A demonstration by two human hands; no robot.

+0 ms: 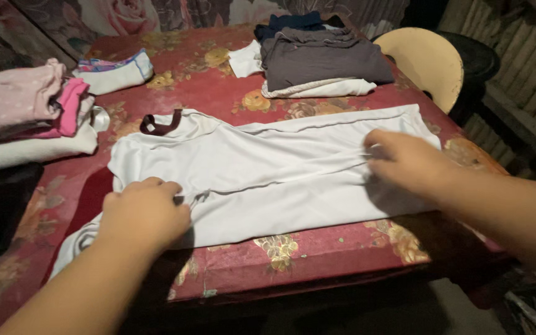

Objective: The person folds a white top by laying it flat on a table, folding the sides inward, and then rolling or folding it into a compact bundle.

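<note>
Head view — both hands (147,211) (404,162) seemingly pinching white shirt (268,177).

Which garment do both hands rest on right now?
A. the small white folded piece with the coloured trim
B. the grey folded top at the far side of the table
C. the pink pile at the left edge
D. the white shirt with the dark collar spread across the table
D: the left hand and the right hand both press on the white shirt, pinching its folds, while the folded piles lie untouched.

two hands (144,214), one white shirt (268,174), three stacks of folded clothes (324,62), one chair (426,62)
</note>
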